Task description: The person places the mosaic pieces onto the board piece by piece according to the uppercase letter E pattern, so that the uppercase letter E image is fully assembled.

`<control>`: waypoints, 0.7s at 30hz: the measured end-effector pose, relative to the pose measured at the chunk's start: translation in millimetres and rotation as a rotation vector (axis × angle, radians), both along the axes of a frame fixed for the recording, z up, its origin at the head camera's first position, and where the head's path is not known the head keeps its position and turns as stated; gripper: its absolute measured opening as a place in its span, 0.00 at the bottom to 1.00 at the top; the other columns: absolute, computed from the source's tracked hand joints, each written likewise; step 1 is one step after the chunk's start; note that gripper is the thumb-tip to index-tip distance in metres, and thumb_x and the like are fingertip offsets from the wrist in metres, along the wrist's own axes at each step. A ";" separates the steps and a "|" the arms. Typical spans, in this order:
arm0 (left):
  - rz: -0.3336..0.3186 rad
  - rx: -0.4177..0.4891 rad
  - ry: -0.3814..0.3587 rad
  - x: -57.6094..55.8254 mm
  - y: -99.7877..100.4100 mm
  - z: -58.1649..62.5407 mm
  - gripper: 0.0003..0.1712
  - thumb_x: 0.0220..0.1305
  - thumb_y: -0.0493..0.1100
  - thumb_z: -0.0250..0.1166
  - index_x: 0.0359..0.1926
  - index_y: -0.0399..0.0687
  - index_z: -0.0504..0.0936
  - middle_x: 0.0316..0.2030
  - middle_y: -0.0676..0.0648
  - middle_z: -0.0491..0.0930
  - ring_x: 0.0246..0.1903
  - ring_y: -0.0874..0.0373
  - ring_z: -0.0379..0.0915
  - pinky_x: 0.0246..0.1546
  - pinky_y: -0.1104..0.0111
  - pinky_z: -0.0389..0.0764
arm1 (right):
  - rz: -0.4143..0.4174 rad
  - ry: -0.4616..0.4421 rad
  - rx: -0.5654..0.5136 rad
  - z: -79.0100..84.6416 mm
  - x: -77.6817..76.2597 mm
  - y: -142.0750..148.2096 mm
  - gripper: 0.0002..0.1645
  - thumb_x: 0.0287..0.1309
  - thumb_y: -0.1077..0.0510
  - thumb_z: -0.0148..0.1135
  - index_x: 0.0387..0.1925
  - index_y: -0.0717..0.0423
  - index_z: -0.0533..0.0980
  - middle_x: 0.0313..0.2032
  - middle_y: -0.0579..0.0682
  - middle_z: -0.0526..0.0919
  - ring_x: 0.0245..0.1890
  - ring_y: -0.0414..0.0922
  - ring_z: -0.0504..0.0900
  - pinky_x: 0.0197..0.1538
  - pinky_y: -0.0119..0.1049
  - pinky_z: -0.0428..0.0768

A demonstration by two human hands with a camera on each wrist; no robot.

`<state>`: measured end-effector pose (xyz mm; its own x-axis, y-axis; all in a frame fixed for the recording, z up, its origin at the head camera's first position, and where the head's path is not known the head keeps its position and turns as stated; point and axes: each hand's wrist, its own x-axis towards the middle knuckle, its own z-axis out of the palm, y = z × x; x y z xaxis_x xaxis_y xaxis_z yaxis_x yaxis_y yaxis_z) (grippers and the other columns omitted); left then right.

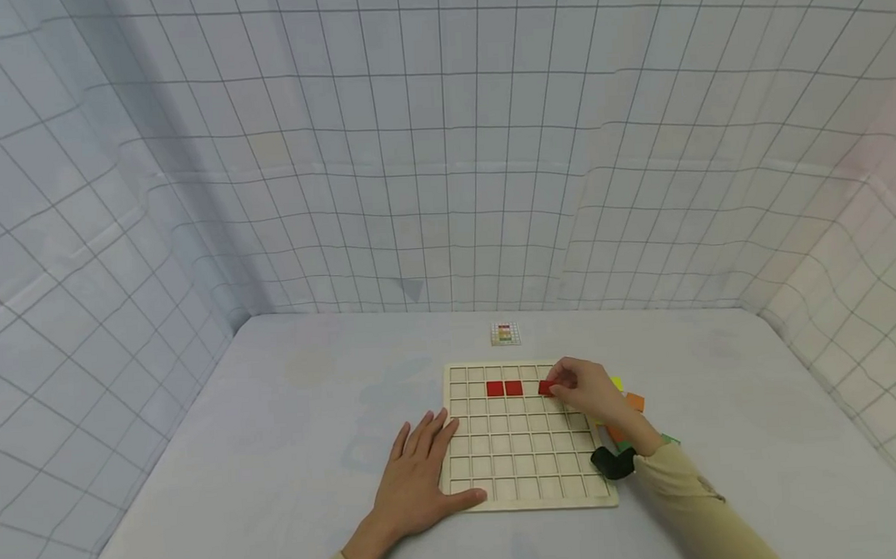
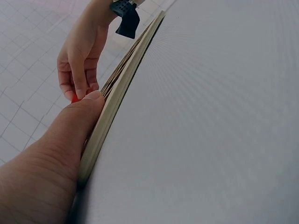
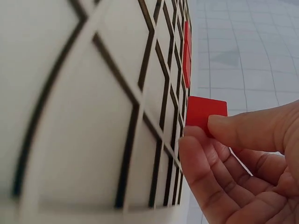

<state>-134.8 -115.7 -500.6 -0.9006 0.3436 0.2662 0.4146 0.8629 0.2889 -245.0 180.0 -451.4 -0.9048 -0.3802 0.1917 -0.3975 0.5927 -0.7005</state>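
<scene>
A pale wooden grid board (image 1: 501,466) with rows of square recesses lies flat on the white table. Two red square tiles (image 1: 504,389) sit side by side in its second row from the back. My right hand (image 1: 586,390) pinches another red square tile (image 3: 203,109) between thumb and fingers, over the same row to the right of those two. Spread along the board's left edge, my left hand (image 1: 415,487) rests with straight fingers, its thumb on the near left corner. In the left wrist view that thumb (image 2: 77,114) presses the board's rim.
Loose tiles in orange (image 1: 635,401), yellow and green lie right of the board, partly hidden by the right forearm. A small card (image 1: 505,334) with a coloured grid pattern lies behind the board. White gridded cloth (image 1: 443,163) hangs around the table's back and sides.
</scene>
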 end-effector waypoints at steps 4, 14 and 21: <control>0.000 -0.003 -0.009 0.1 0.1 -0.1 0.60 0.48 0.84 0.49 0.72 0.52 0.57 0.71 0.49 0.52 0.71 0.54 0.40 0.67 0.55 0.38 | -0.006 -0.001 0.012 -3.0 -5.7 -11.3 0.04 0.55 0.68 0.64 0.33 0.59 0.77 0.29 0.45 0.80 0.29 0.41 0.78 0.34 0.36 0.76; -0.001 0.000 0.000 -0.3 0.3 1.5 0.60 0.48 0.84 0.48 0.72 0.51 0.58 0.71 0.48 0.53 0.71 0.52 0.41 0.67 0.54 0.39 | -0.017 -0.015 0.034 -0.1 -10.5 -23.3 0.03 0.56 0.66 0.64 0.32 0.58 0.78 0.29 0.45 0.80 0.29 0.41 0.77 0.33 0.37 0.75; 0.002 -0.006 0.004 -0.2 0.6 1.2 0.60 0.47 0.84 0.49 0.72 0.51 0.58 0.71 0.48 0.53 0.71 0.52 0.42 0.67 0.53 0.40 | -0.012 -0.039 0.070 2.5 -10.0 -21.5 0.02 0.57 0.63 0.64 0.33 0.60 0.79 0.29 0.44 0.80 0.29 0.41 0.77 0.32 0.37 0.75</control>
<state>-135.0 -115.1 -499.4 -0.9002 0.3431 0.2681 0.4139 0.8655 0.2821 -254.9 158.4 -448.9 -0.9158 -0.3802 0.1292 -0.3628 0.6456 -0.6720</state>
